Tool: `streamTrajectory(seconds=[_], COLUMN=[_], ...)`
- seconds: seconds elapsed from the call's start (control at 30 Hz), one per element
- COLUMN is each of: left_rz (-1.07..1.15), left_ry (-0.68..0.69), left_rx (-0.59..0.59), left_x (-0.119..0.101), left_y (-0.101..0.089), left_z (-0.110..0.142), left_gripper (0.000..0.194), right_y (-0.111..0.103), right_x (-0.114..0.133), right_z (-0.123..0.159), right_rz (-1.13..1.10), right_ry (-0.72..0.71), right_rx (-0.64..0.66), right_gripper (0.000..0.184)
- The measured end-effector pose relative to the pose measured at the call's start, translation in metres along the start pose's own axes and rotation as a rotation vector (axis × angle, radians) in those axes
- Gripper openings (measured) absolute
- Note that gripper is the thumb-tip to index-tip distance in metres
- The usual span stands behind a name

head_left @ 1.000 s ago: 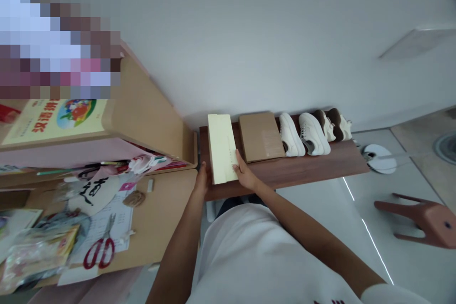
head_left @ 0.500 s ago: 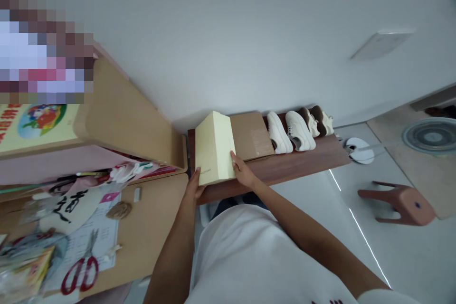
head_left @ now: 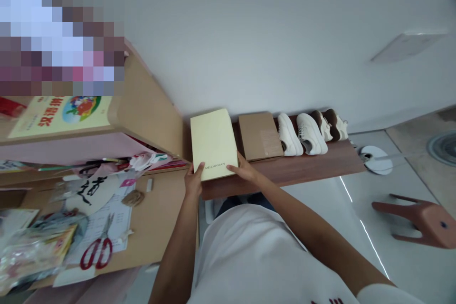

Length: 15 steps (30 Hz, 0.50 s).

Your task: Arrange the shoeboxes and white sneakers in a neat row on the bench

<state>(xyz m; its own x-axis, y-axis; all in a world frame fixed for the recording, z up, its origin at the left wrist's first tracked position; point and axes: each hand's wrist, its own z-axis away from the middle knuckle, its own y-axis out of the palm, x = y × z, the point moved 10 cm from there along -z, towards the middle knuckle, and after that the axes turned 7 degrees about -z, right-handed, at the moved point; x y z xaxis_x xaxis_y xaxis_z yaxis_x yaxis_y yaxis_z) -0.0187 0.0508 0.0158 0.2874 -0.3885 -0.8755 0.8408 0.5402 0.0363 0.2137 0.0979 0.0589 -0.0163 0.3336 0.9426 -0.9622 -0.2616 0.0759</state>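
A pale yellow box (head_left: 213, 137) marked MEIZHIYUAN lies with its broad face up over the left end of a brown wooden shelf (head_left: 306, 168). My left hand (head_left: 194, 178) grips its near left corner, thumb on top. My right hand (head_left: 245, 168) holds the near right corner, thumb also on the top face. The fingers underneath are hidden, and I cannot tell whether the box rests on the shelf. Just right of it sits a brown cardboard box (head_left: 260, 135), then a pair of white shoes (head_left: 311, 133) and a pair of white-and-brown shoes (head_left: 337, 123).
On the left stands a desk (head_left: 153, 218) with red-handled scissors (head_left: 98, 247), papers, a round fan (head_left: 90, 192) and plastic bags. A tan cabinet side (head_left: 149, 104) rises beside the shelf. A reddish-brown stool (head_left: 427, 221) and a white round base (head_left: 377, 159) are on the floor at right.
The yellow box has been turned from its narrow side to its broad, lettered face up. Both hands have shifted to its near corners. The camera view swung right, then back.
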Motion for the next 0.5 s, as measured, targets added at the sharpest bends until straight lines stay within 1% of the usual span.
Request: streamTrajectory(seconds=[0.07,0.1,0.23,0.3,0.4,0.5], left_rz=[-0.037,-0.054,-0.105,-0.127,-0.157,-0.177], left_ry=[0.028,0.039,0.063,0.069,0.078,0.084], left_rx=[-0.022,-0.033,-0.050,-0.053,-0.063,-0.065], left_x=[-0.004,-0.005,-0.006,-0.006,-0.003,0.002], left_y=[-0.002,-0.002,0.000,0.002,0.002,0.002], left_z=[-0.002,-0.003,-0.006,-0.008,-0.010,-0.015], left_gripper=[0.054,0.056,0.059,0.058,0.055,0.053], right_y=[0.003,0.002,-0.001,-0.001,0.000,0.000], right_x=[-0.007,-0.013,-0.044,-0.052,-0.055,-0.055], right_z=[-0.002,-0.003,-0.005,-0.007,-0.013,-0.019], right_rz=[-0.108,-0.144,-0.171,-0.178,-0.182,-0.179], right_ry=[0.017,0.053,0.276,0.334,0.329,0.301], right_rx=[0.021,0.017,-0.008,-0.010,-0.017,-0.026], right_gripper=[0.087,0.087,0.083,0.078,0.071,0.068])
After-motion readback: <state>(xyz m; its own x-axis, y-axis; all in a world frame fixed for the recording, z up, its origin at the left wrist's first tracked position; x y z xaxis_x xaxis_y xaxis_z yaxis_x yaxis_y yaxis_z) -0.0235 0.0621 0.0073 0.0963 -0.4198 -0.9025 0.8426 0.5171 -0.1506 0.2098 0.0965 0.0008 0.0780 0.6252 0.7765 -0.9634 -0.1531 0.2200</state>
